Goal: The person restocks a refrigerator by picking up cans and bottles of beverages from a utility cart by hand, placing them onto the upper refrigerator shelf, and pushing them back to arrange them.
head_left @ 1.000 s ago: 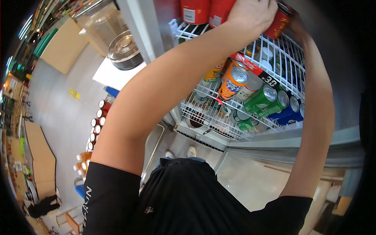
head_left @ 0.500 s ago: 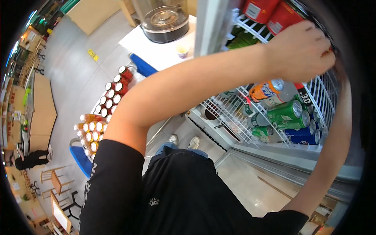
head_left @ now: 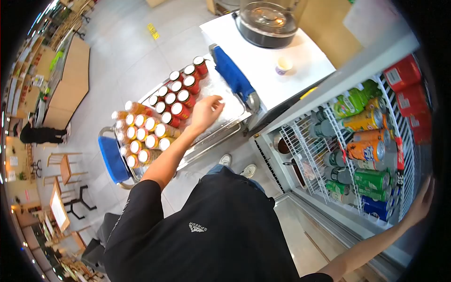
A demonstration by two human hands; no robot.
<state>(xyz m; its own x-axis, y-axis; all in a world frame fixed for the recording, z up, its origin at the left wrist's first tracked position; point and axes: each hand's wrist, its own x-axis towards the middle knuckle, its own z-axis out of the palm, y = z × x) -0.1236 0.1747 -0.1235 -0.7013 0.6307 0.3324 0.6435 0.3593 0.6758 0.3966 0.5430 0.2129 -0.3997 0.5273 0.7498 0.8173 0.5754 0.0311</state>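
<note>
Red cans [head_left: 183, 113] partly screen others, left hand [head_left: 206, 113] alongside.

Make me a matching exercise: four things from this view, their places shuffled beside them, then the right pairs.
1. bare left hand
2. small pale paper cup
3. orange metal drink cans
4. amber bottles with white lids

A. on the white tabletop
B. at one end of the silver metal trolley
C. inside the open fridge
D. over the trolley, near red cylindrical cans

Pairs: 1-D, 2-A, 3-C, 4-B

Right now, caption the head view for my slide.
Left hand, fingers curled, beside red cans on a cart; right hand by the open fridge.
</note>
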